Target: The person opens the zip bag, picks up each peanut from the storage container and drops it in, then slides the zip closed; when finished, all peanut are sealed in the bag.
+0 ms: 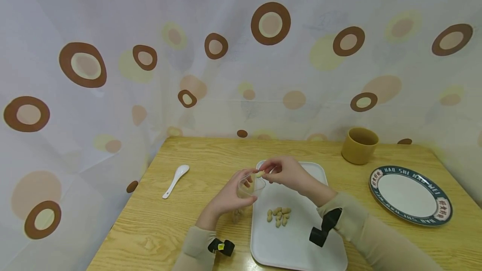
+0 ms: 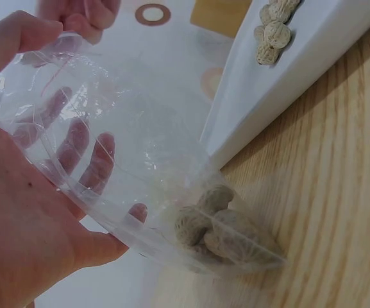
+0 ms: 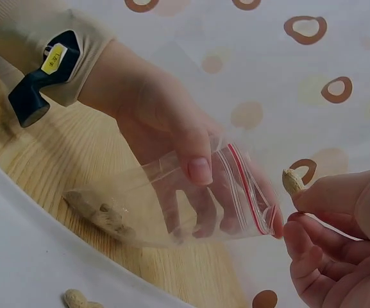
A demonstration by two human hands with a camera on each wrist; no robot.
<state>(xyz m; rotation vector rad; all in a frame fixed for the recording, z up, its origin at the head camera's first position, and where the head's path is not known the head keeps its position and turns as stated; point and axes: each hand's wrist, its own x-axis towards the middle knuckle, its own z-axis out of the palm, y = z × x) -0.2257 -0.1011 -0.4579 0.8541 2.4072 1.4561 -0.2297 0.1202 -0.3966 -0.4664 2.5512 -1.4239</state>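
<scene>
A clear zip-lock bag with a red seal line hangs from my left hand, which grips it near its mouth. Several unshelled peanuts lie in the bottom corner of the bag, as the left wrist view shows. Between the thumb and fingers of my right hand a single peanut is pinched, just beside the bag's opening. More peanuts form a small group on a white tray, below both hands.
To the left on the wooden table lies a white spoon. A mustard-yellow cup stands at the back right. In front of it sits a plate with a dark green lettered rim. A patterned curtain hangs behind the table.
</scene>
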